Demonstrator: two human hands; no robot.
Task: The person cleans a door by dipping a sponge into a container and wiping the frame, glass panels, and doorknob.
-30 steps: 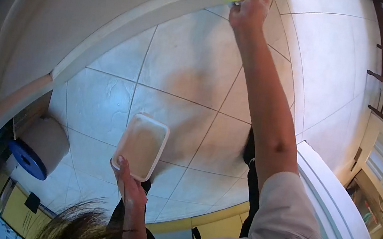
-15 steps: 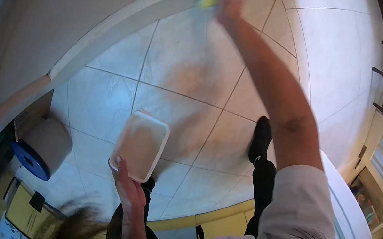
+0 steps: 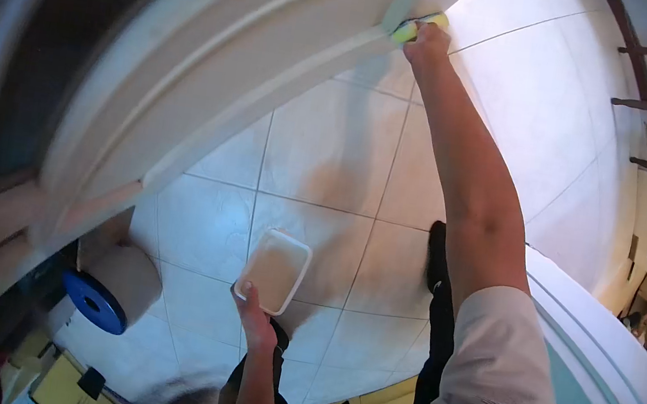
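The right hand [image 3: 430, 47] pinched a yellow sponge [image 3: 404, 31], probably light, soft and best gripped along its sides, at the lower end of a white panel [image 3: 277, 63], while the left hand [image 3: 258, 323] clasped a likely light, stiffish rectangular tub [image 3: 278, 270] by its near rim.

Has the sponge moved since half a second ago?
Yes. Judged against the floor tiles, the sponge has shifted rightward in the view.

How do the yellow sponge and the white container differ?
The sponge is a yellow, dark-edged block; the container is whitish with a rim. The sponge is in the outstretched right hand; the container is in the left hand, held closer in. Both are hand-held.
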